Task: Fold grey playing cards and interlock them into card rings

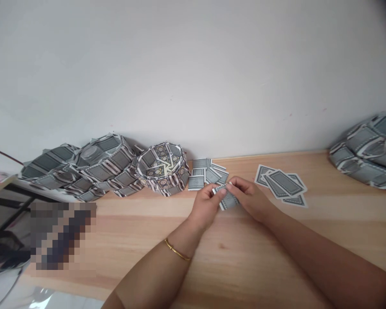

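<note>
My left hand [207, 204] and my right hand [251, 197] meet over the middle of a wooden table [244, 266]. Together they pinch a grey-backed playing card [228, 198], which looks folded between the fingertips. A gold bangle [176, 251] circles my left wrist. Just behind the hands lies a small heap of folded cards [206, 171]. To the right of my right hand, several flat cards [281, 182] are fanned on the wood.
A round bowl woven from folded cards [162, 169] stands by the white wall. Larger woven card pieces [80, 169] lie left of it, and another [366, 156] at the right edge. A blurred patch [62, 236] covers the table's left part.
</note>
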The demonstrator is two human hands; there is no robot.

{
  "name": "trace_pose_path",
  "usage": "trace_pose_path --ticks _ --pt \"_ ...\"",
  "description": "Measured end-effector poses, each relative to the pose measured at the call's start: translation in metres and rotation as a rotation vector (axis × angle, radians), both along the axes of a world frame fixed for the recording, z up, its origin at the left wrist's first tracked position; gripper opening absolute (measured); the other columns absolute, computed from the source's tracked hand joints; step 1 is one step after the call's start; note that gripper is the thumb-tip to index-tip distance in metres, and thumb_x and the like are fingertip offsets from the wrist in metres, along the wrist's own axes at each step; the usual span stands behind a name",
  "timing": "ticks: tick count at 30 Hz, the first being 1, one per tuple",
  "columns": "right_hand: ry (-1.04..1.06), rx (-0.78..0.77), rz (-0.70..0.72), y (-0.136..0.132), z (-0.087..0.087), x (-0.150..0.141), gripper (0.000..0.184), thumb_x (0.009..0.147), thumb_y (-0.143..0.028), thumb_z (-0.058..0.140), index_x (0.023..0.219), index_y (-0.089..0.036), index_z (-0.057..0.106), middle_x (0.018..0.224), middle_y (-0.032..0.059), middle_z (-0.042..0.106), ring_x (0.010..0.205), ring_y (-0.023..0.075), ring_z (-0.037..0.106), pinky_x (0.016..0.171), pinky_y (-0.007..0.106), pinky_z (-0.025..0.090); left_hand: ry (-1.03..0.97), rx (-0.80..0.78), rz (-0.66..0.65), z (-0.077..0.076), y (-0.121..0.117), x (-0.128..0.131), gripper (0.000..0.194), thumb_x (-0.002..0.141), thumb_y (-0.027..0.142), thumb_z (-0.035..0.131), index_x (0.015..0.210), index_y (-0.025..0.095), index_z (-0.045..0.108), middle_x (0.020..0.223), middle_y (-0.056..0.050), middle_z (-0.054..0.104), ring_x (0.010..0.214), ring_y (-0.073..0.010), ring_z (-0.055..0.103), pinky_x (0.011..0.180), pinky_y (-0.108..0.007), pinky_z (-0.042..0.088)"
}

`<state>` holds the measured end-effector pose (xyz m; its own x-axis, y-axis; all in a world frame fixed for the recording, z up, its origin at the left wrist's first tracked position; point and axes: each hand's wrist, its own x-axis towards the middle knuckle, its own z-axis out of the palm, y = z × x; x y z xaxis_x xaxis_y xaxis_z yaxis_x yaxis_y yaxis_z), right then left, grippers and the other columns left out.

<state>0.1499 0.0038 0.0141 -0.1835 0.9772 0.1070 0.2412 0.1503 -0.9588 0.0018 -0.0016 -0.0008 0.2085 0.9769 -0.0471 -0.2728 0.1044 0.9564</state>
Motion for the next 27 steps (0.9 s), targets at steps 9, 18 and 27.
trace_pose_path --ticks 9,18,27 --pt "-0.038 0.003 0.162 -0.0014 -0.0009 0.0020 0.028 0.087 -0.041 0.049 0.069 -0.019 0.050 0.065 -0.0024 0.048 0.064 0.0125 0.044 0.060 0.024 0.037 -0.084 -0.080 0.104 0.0035 0.0026 -0.0016 0.033 0.068 0.040 0.073 0.070 0.015 0.053 0.062 0.004 0.051 0.058 -0.0072 0.043 0.058 -0.021 0.034" --pt "-0.065 0.073 0.096 -0.0019 -0.0014 -0.0007 0.025 0.088 -0.041 0.047 0.075 -0.021 0.050 0.066 -0.0029 0.048 0.063 0.0129 0.044 0.060 0.024 0.036 -0.075 -0.050 0.024 0.0021 0.0032 -0.0014 0.033 0.069 0.043 0.072 0.074 0.015 0.055 0.068 0.003 0.054 0.062 -0.0080 0.045 0.062 -0.021 0.035" --pt "0.001 0.051 0.007 0.0000 -0.0063 0.0005 0.019 0.088 -0.039 0.047 0.079 -0.022 0.046 0.066 -0.0042 0.043 0.061 0.0125 0.041 0.058 0.024 0.036 0.037 0.015 0.014 0.0041 0.0024 -0.0016 0.033 0.070 0.044 0.070 0.072 0.014 0.057 0.067 0.003 0.052 0.065 -0.0091 0.044 0.064 -0.022 0.035"
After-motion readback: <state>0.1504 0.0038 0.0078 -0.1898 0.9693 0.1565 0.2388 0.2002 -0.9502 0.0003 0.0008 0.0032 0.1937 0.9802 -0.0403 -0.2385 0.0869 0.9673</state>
